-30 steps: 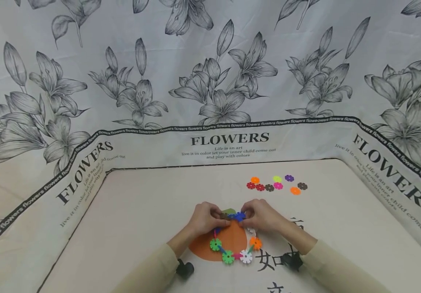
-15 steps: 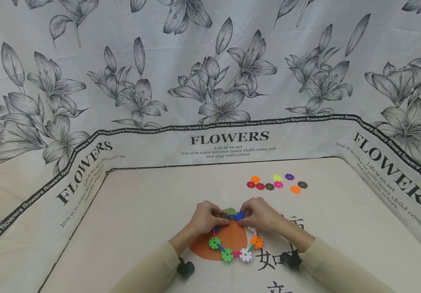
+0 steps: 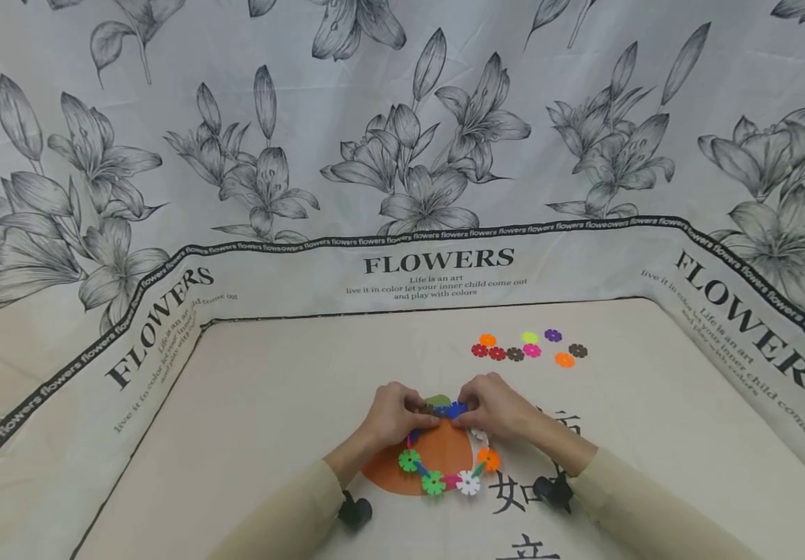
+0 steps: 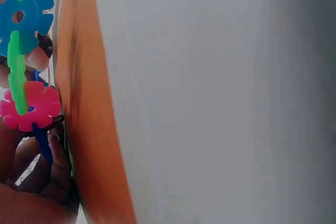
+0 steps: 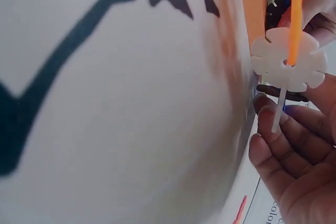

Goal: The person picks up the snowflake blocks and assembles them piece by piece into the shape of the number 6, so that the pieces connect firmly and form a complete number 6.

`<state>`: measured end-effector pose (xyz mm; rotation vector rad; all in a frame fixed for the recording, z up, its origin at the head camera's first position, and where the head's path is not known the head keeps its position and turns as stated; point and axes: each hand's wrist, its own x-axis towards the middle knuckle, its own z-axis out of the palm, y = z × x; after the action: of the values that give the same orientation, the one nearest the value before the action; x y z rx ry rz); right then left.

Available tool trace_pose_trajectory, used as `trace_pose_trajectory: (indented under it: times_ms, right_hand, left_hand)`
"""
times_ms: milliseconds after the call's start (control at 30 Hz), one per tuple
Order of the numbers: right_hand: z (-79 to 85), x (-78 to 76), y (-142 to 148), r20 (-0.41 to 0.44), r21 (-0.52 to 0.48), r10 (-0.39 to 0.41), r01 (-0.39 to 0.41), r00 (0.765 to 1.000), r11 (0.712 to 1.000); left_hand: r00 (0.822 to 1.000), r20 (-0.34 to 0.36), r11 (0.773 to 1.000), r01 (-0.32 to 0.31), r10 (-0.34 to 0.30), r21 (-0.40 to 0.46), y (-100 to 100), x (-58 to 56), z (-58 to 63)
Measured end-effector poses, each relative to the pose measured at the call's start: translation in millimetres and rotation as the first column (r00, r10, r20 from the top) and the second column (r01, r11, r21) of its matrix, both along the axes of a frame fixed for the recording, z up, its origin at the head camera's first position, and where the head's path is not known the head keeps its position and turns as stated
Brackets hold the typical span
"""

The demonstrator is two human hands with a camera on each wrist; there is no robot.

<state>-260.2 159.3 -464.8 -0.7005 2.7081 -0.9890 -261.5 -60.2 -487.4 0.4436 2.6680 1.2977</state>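
A ring of interlocked snowflake discs [image 3: 433, 483] in several colours hangs between both hands, over the orange print. At its far side, my left hand [image 3: 391, 416] pinches the ring near a dark disc, and my right hand [image 3: 500, 408] pinches it by a blue disc [image 3: 456, 410]. In the left wrist view, a light-blue disc [image 4: 31, 6], an edge-on green disc [image 4: 17, 72] and a pink disc [image 4: 44, 103] link up in front of the fingers. A white disc [image 5: 310, 56] and an edge-on orange disc [image 5: 296, 14] show in the right wrist view, beside curled fingers.
Several loose snowflake discs lie at the back right of the table, among them an orange disc [image 3: 565, 360] and a purple disc [image 3: 552, 336]. The cloth [image 3: 269, 373] bears an orange print and black characters. A flower-printed curtain [image 3: 234, 280] encloses the back and sides.
Both hands keep pinching the far side of the ring, nearly still. The ring and hands sit slightly higher in the head view, as does the background.
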Motion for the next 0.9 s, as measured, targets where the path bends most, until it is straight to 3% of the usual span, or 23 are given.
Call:
trace_pose_trajectory:
  times_ms: [200,467,633,900]
  right_hand:
    - [2.4,-2.0,-0.1,-0.023,0.034,0.039,-0.038,0.999,0.999]
    - [1.2,-0.4,1.1,0.012,0.056,-0.017,0.016,1.000,0.998]
    - [1.7,2.0,2.1,0.047,0.067,-0.071,0.068,0.996,0.995]
    - [3.4,5.1,5.0,0.062,0.044,-0.052,0.049,0.997,0.998]
  left_hand:
    - [1.000,0.011,1.000,-0.005,0.005,-0.011,1.3,-1.0,-0.3]
    - [1.000,-0.005,1.000,0.015,-0.015,-0.027,1.6,-3.4,-2.8]
    - [0.999,0.010,0.998,0.034,-0.033,-0.044,1.0,-4.9,2.0]
    - [0.998,0.023,0.996,0.056,-0.054,-0.063,-16.8,-5.2,8.5]
